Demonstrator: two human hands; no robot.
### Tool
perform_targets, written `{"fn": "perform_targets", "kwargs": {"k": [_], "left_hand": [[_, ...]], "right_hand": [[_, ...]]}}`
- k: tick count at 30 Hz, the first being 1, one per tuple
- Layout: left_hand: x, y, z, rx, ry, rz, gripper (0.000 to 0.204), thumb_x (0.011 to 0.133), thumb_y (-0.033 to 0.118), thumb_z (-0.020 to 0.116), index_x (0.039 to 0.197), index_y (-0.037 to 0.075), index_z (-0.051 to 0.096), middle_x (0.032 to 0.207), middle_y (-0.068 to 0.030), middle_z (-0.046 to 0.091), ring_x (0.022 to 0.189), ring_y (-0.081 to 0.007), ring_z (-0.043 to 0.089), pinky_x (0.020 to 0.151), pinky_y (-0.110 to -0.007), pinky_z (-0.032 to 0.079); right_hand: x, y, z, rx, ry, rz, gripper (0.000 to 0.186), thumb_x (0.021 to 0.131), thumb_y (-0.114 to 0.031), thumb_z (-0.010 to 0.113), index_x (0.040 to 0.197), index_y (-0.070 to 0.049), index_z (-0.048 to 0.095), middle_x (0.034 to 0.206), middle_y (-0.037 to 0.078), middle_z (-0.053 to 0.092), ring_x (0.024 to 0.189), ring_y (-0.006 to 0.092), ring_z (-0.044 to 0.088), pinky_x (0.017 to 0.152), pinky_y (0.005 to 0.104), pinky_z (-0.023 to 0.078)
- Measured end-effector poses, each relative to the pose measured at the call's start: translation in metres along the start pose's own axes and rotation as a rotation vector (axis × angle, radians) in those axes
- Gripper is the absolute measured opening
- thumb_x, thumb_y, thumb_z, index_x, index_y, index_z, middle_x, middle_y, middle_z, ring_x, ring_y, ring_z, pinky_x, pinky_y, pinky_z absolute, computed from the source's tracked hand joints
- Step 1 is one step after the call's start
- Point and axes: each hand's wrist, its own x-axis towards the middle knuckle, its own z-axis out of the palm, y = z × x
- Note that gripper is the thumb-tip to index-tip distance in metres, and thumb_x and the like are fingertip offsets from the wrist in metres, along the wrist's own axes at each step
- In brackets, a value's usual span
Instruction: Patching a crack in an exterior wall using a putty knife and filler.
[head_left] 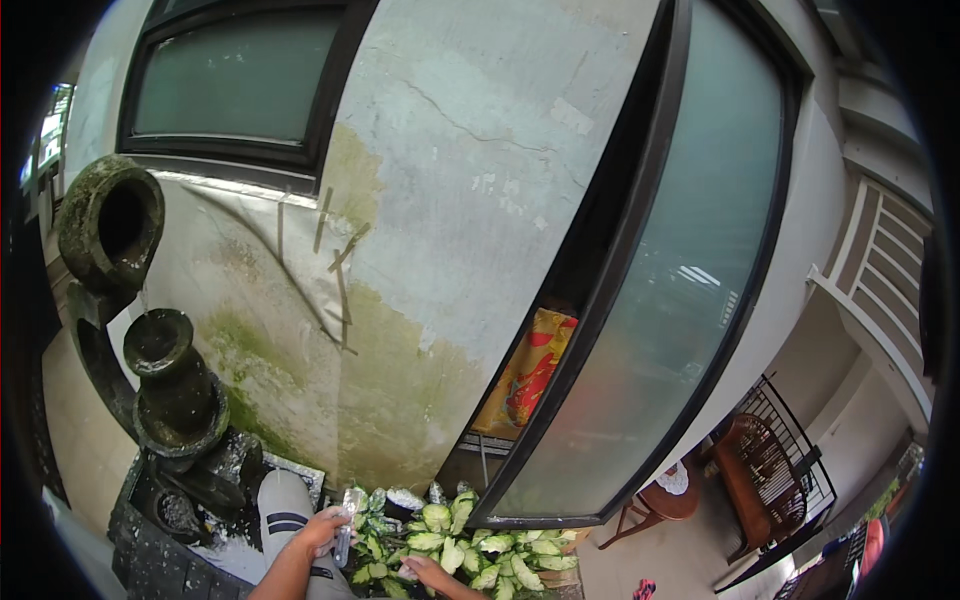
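- A stained, cracked wall (440,200) fills most of the view, green with moss low down, and a dark-framed window (235,80) sits high on its left
- A tall frosted glass door (690,260) in a black frame stands to the right, with a red and yellow cloth (528,370) showing in the gap beside it
- A mossy stone fountain of stacked jars (150,340) rises at the left over a dark basin (150,540)
- A wooden chair (765,470) and a small round table (668,495) stand well apart on the right
- A plant with pale green spotted leaves (470,545) spreads at the foot of the wall, between the fountain and the door
- The person's left hand (322,530) is closed around a small clear bottle-like thing (347,515), held upright just at the plant's left edge
- The right hand (425,572) reaches low into the leaves, touching them; whether its fingers have hold of anything I cannot tell, as the leaves hide them
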Motion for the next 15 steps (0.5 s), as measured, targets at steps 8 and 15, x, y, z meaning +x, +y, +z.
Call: {"fn": "perform_targets", "kwargs": {"k": [8,15], "left_hand": [[-0.008,-0.009,0.012,0.120,-0.064,0.107,0.028,0.103,0.008,0.067,0.130,0.007,0.060,0.117,-0.0084,0.075,0.112,-0.0220,0.074,0.091,-0.036,0.056],[-0.013,-0.019,0.013,0.181,-0.060,0.256,0.039,0.099,0.004,0.072,0.137,0.005,0.061,0.122,-0.0073,0.075,0.114,-0.0182,0.071,0.099,-0.034,0.054]], "right_hand": [[-0.020,-0.143,0.094,0.398,-0.231,0.092,0.074,0.111,-0.047,0.057,0.169,-0.016,0.024,0.157,0.013,0.051,0.134,0.0328,0.061,0.113,0.0497,0.047],[-0.029,-0.140,0.078,0.374,-0.259,0.075,0.047,0.114,-0.039,0.053,0.146,-0.006,0.054,0.117,0.013,0.071,0.117,0.0297,0.070,0.108,0.0484,0.051]]}}
